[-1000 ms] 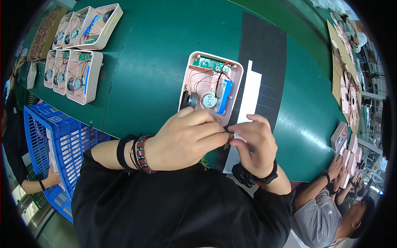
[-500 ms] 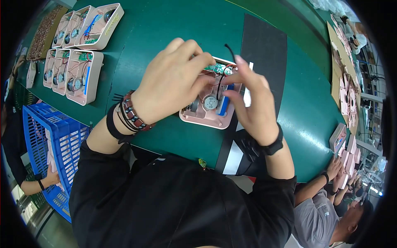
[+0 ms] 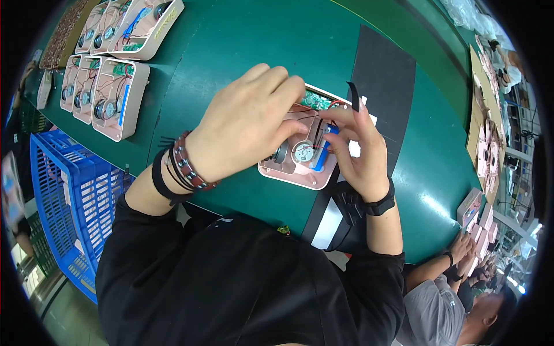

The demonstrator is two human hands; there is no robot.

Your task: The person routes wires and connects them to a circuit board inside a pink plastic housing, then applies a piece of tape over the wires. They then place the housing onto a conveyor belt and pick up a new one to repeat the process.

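A pink plastic housing (image 3: 291, 176) lies open on the green table in front of me. Inside it are a green circuit board (image 3: 317, 101), a round silver motor (image 3: 303, 153), a blue battery-like block (image 3: 322, 154) and thin red and black wires. My left hand (image 3: 248, 118) curls over the housing's left side, fingers bent and thumb inside; what its fingertips grip is hidden. My right hand (image 3: 365, 153) reaches in from the right, fingertips near the wires and the blue block. A short black strip (image 3: 354, 97) stands up from its index finger, apparently held there.
Several similar filled housings (image 3: 130, 98) stand at the upper left. A blue plastic crate (image 3: 86, 213) is beside the table's left edge. A black mat (image 3: 384, 75) lies right of my work. At the far right, a person in a grey shirt (image 3: 435, 308) handles pink parts.
The black strip now stands more upright and farther right, by my right index finger. My left hand has shifted slightly right. The whole view has moved a little.
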